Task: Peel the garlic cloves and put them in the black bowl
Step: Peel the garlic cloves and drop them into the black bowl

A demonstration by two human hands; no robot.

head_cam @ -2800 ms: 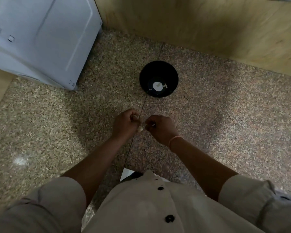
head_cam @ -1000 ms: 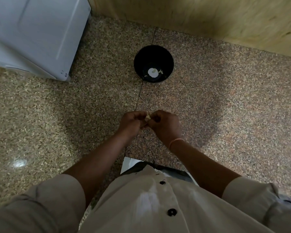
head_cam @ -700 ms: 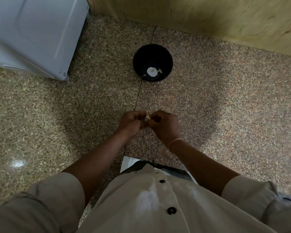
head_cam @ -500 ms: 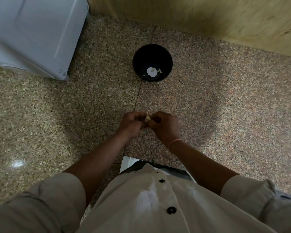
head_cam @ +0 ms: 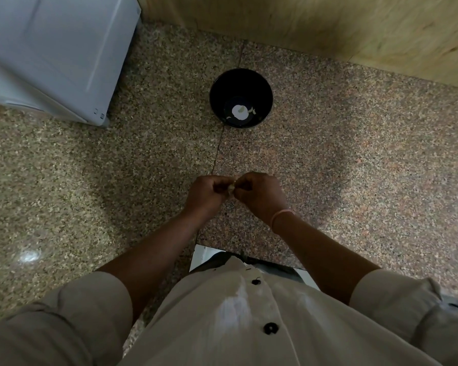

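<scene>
Both hands meet over the speckled stone surface (head_cam: 354, 167), on the person's side of the black bowl (head_cam: 215, 100) and well apart from it. The left hand (head_cam: 205, 195) and the right hand (head_cam: 259, 196) are curled, fingertips pinching one pale garlic clove (head_cam: 231, 188) between them. Only a small part of the clove shows between the knuckles, so how much skin is left on it cannot be told. Compared with 2.8 s ago, the hands are drawn closer together and the clove sits higher between the fingertips instead of hanging below them. Over the last second the grip looks the same. The bowl stands upright on the stone, astride a thin seam that runs from it toward the hands. On its bottom lie a few pale bits around a round white patch (head_cam: 239, 112), which may be garlic or glare; its contents look unchanged. A pink band (head_cam: 282, 215) circles the right wrist. Left of the bowl stands a white appliance (head_cam: 56, 54), and beyond the bowl runs a wooden panel (head_cam: 302, 22). On the near side of the bowl, past the hands, a light buttoned shirt (head_cam: 236, 326) with rolled sleeves fills the lower view. The view has shifted slightly since the earliest picture, so the bowl appears higher up.
</scene>
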